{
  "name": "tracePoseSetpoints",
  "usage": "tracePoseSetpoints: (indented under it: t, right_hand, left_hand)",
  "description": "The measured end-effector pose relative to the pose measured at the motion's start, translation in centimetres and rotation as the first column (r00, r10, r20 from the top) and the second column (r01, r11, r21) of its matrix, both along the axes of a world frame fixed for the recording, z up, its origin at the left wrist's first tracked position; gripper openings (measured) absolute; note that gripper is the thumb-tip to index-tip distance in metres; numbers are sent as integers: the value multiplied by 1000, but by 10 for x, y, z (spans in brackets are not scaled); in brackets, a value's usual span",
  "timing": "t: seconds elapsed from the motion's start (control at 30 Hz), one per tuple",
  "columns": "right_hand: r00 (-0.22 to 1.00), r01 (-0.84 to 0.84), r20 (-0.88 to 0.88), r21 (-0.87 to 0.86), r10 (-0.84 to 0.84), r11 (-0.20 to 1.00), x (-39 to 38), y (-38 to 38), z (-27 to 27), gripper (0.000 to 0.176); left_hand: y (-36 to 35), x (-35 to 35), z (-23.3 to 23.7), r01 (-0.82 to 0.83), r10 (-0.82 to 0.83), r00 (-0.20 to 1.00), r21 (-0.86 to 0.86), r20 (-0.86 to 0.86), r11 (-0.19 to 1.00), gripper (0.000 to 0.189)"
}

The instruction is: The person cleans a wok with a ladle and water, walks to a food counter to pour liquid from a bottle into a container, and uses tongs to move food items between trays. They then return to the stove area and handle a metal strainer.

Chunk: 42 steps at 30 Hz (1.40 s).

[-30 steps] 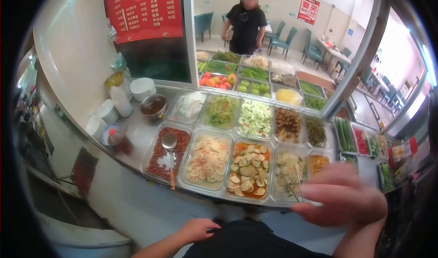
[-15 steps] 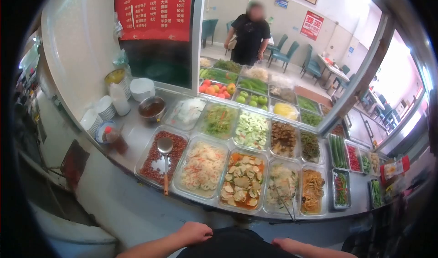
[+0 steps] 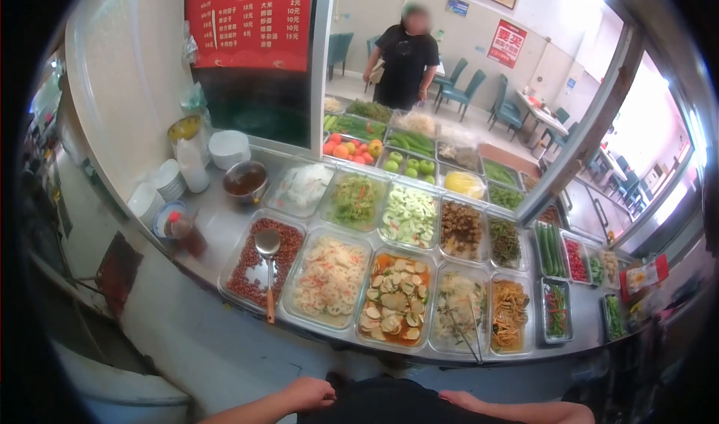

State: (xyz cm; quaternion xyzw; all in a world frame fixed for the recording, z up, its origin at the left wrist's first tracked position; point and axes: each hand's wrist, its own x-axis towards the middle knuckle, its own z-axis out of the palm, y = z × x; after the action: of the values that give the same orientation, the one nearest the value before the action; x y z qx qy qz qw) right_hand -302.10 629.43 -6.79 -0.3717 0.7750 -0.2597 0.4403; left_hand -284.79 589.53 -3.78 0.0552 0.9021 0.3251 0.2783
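My left hand (image 3: pixel 311 393) rests against the dark clothing at my front, its fingers curled and nothing visible in it. On the other side of my body, my right hand (image 3: pixel 463 400) lies against the same clothing, with its fingertips hidden. Both are below the counter's front edge, apart from the food. Nearest above them are trays of sliced lotus root (image 3: pixel 328 278), mushroom slices in red sauce (image 3: pixel 395 297) and a pale salad (image 3: pixel 458 304) with metal tongs (image 3: pixel 473 334). A ladle (image 3: pixel 268 243) with a wooden handle lies in the peanut tray (image 3: pixel 243 280).
On the metal counter (image 3: pixel 213 237) stand a bowl of dark sauce (image 3: pixel 245 181), a red-capped bottle (image 3: pixel 187 233), stacked white bowls (image 3: pixel 229 148) and more food trays. A post (image 3: pixel 584 124) rises at the right. A person (image 3: pixel 407 57) stands beyond the counter.
The view has shifted slightly. My left hand has moved a little left and down in the picture, and my right hand slightly left. The trays and ladle keep their places on the counter.
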Motion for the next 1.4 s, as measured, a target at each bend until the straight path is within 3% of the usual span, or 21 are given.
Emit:
tracePoseSetpoints:
  t: [0.03,0.1,0.13,0.2,0.27,0.33,0.43,0.5,0.63,0.7,0.73,0.77,0.8,0.93,1.0,1.03,1.17,1.27,1.4]
  right_hand:
    - [1000,-1,1,2,1,1000,-3,-11,11,27]
    - [998,-30,68,229,15,973,-5,-43,45,24]
    - [998,-25,70,232,9,972,-5,-48,46,24]
    - [993,-122,3,-37,122,992,-9,-58,38,29]
    - [978,-209,-9,-20,209,978,-17,-72,25,30]
    - [955,-297,-21,3,297,955,-19,-83,28,31]
    - [949,-316,62,144,310,938,-16,-87,42,36]
    - [971,-84,234,168,43,982,-16,-69,42,39]
    - [911,-101,407,357,-57,929,-23,-18,16,40]
    - [879,-5,437,410,-192,912,-14,-15,47,37]
    - [880,-10,437,412,-188,911,-15,-6,35,37]
    - [812,-91,558,409,-171,908,-18,10,14,37]
    - [726,-167,669,395,-158,904,-19,17,8,37]
    - [728,-218,656,495,-198,841,-17,48,-5,36]
    - [762,-431,648,523,-15,735,-17,84,-47,38]
    - [755,-451,656,518,1,727,-9,88,-46,37]
    - [753,-382,658,470,-27,795,1,48,6,36]
    - [757,-379,653,456,-13,805,6,41,13,35]
    - [768,-368,641,442,0,818,7,37,15,34]
  left_hand:
    - [-2,4,-5,-6,7,999,24,-41,1000,18]
    - [-1,11,4,0,1,999,-26,40,1000,19]
    - [-1,14,6,13,-4,993,-75,122,997,20]
    - [-6,30,-16,-14,22,987,-52,158,999,21]
    - [-11,52,-40,-43,48,979,-34,197,999,23]
    - [-13,66,-56,-96,96,994,-10,60,995,23]
    - [-5,61,-28,-183,182,975,-6,124,983,23]
    - [-2,63,-29,-227,224,972,30,66,973,24]
    - [-1,71,-54,-243,249,967,97,-57,965,24]
    - [-2,62,-29,-288,291,957,159,6,944,21]
    - [-2,55,-18,-328,322,944,216,64,919,22]
    - [-3,50,-15,-331,325,943,219,64,918,22]
    - [-4,45,-16,-242,245,969,200,6,949,21]
    - [1,13,-17,-58,67,993,95,-94,994,21]
    - [6,-1,-31,-46,59,990,109,-126,993,21]
    - [8,-6,-37,-29,49,987,123,-155,992,21]
    - [13,-24,-40,-14,40,980,131,-195,991,21]
    - [15,-28,-45,16,1,978,80,-207,997,20]
    - [12,-15,-44,-9,12,995,28,-99,1000,23]
